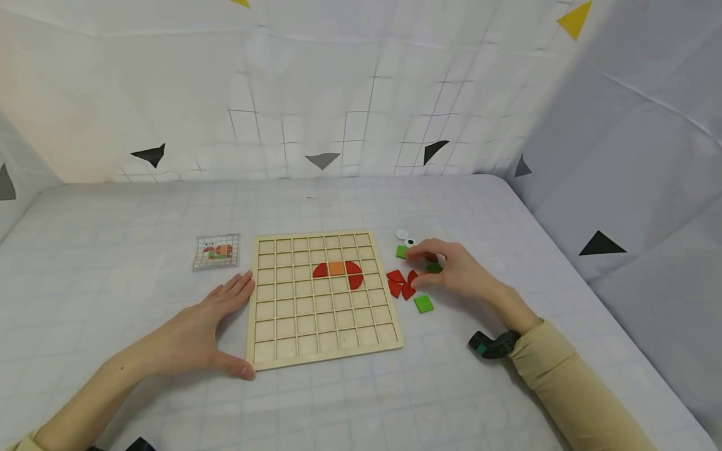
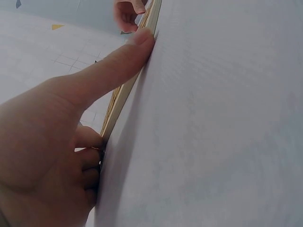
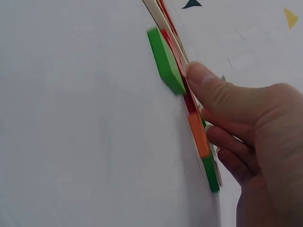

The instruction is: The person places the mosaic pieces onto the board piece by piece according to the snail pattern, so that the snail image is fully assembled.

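My left hand lies spread at the left side of a square wooden grid board, thumb at its near corner and fingertips along its edge. On the board sit an orange square and several red quarter-circle pieces. To the right of the board, my right hand reaches over loose pieces, thumb and forefinger apart. Its thumb is right at a loose red piece. A green square lies nearer me. In the right wrist view, an orange piece shows beside the fingers.
A small picture card lies left of the board. Beyond my right hand are a white disc, an eye piece and another green piece. A white cloth with faint grid lines covers the table.
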A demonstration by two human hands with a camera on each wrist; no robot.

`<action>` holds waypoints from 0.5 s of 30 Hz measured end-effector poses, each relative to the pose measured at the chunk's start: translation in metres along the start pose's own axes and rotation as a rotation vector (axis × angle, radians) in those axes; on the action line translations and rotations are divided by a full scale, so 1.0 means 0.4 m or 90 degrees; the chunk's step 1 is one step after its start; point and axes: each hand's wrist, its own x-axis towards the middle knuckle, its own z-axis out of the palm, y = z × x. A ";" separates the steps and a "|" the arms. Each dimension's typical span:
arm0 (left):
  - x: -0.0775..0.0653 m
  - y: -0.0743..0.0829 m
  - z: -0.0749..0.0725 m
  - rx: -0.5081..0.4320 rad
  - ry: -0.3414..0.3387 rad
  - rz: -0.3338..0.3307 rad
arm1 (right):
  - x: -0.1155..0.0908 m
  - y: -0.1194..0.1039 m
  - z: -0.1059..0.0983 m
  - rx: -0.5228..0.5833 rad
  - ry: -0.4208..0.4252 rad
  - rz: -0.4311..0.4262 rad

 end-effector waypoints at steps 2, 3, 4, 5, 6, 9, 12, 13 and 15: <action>0.000 0.000 0.000 -0.002 -0.001 0.001 | -0.004 0.011 -0.011 0.007 -0.003 0.012; 0.000 -0.001 0.000 -0.003 -0.001 0.001 | -0.006 0.016 -0.017 0.013 -0.005 0.018; 0.000 -0.001 0.000 -0.003 -0.001 0.001 | -0.009 0.022 -0.023 0.017 -0.010 0.025; 0.000 -0.001 -0.001 -0.004 -0.001 0.001 | -0.011 0.026 -0.028 0.024 -0.013 0.033; 0.000 -0.001 0.000 -0.005 -0.001 0.001 | -0.013 0.029 -0.033 0.031 -0.015 0.038; 0.000 -0.002 0.000 -0.005 -0.001 0.001 | -0.019 0.005 -0.051 0.051 -0.027 0.058; 0.001 -0.003 0.001 -0.003 0.001 0.000 | -0.025 -0.025 -0.066 0.058 -0.041 0.069; 0.001 -0.003 0.001 -0.001 0.002 0.000 | -0.027 -0.034 -0.070 0.059 -0.045 0.068; 0.001 -0.002 0.001 -0.001 0.003 0.001 | -0.029 -0.034 -0.074 0.057 -0.044 0.062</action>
